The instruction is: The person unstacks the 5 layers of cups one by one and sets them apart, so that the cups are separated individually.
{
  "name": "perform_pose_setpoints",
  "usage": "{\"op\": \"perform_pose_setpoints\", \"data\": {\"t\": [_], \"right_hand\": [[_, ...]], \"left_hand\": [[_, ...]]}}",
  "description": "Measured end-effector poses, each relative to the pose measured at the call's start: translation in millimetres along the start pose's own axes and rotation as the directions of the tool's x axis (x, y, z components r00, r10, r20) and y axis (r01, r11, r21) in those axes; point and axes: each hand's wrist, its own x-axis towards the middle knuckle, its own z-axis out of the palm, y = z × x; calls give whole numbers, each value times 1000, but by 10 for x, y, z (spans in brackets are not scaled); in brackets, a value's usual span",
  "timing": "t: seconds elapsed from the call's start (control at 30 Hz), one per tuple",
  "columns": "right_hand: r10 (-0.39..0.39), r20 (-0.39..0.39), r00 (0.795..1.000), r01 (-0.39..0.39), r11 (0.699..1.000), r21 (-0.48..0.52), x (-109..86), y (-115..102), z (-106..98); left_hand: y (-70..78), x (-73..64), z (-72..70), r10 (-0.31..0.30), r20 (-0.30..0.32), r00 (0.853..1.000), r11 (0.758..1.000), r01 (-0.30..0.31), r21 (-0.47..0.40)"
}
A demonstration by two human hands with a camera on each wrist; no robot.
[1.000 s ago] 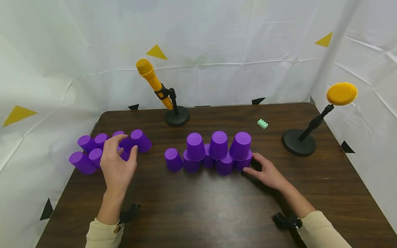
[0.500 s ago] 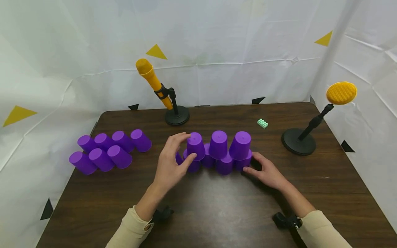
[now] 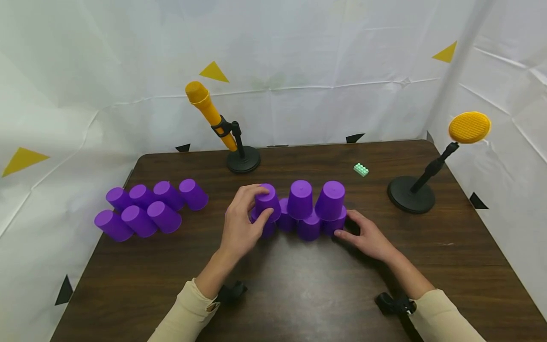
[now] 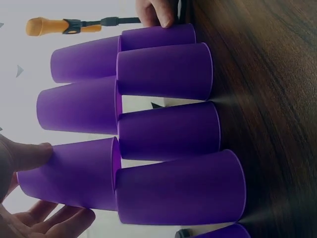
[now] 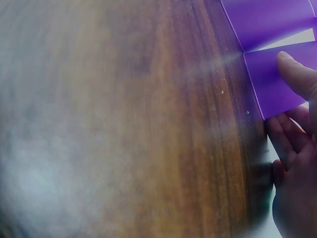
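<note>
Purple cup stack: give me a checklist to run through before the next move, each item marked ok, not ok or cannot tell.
1. Left hand free to fetch another cup: not ok, its thumb and fingers hold the left upper cup.
2. Upper row mouth down: ok, left, middle and right upper cup all are.
3. Right-end lower cup steadied: ok, the right hand has thumb and fingers against it.
4. Far-left lower cup in line: cannot tell, only an edge shows in the left wrist view.
5. Spare cups available: ok, seven stand at the table's left.
</note>
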Motion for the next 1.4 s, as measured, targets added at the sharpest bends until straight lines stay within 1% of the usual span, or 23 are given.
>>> {"op": "perform_pose_setpoints", "data": {"t": [0.1,0.2,0.27,0.33,0.37,0.4,0.43,0.5,0.57,0.63,0.7,0.8,0.9,0.97,1.17,1.27,1.4], "right_hand": [[2,4,1000,-2,1000,4,0,-3,-1],[1,6,1000,-1,1000,7,-4,-11,-5],[-2,5,1000,2,1000,8,-9,-16,-9],[-3,4,1000,3,1000,7,-9,-16,-9],[-5,4,1000,5,1000,8,-8,-16,-8],[-6,5,1000,6,1000,8,-6,-14,-7],[-8,5,1000,8,1000,9,-4,-14,-5],[-13,4,1000,13,1000,8,1,-11,1],[-17,2,1000,17,1000,8,4,-7,2],[-17,-2,1000,17,1000,5,5,-2,2],[-16,-4,1000,16,1000,2,5,1,-1],[-12,-3,1000,12,1000,-1,4,3,-5],[-10,-2,1000,10,1000,-4,3,6,-3],[-11,-3,1000,11,1000,-4,4,7,-2],[-14,-6,1000,14,1000,-1,-1,3,8],[-12,-9,1000,12,1000,0,-1,11,13],[-16,-14,1000,16,1000,4,-2,17,14]], "left_hand": [[27,-7,-104,5,-39,999,1000,-5,-4],[93,1,-283,31,-116,993,1000,-30,8],[80,9,-429,48,-180,983,998,-40,48],[43,18,-576,53,-248,967,995,-30,97],[14,16,-652,45,-279,959,992,-10,126],[-64,4,-719,33,-308,951,988,16,157],[-111,-7,-787,20,-336,942,981,46,188],[-198,-45,-905,-27,-383,923,965,124,232],[-289,-95,-999,-79,-406,910,942,201,267],[-381,-145,-1065,-124,-412,903,915,264,303],[-466,-192,-1103,-161,-407,899,890,311,334],[-601,-253,-1118,-198,-393,898,856,354,377],[-710,-296,-1104,-226,-376,899,834,378,402],[-757,-311,-1093,-241,-366,899,820,390,419],[-834,-311,-1084,-265,-342,902,797,404,449],[-866,-310,-1082,-259,-339,904,795,399,457],[-903,-307,-1079,-247,-335,909,798,387,462]]}}
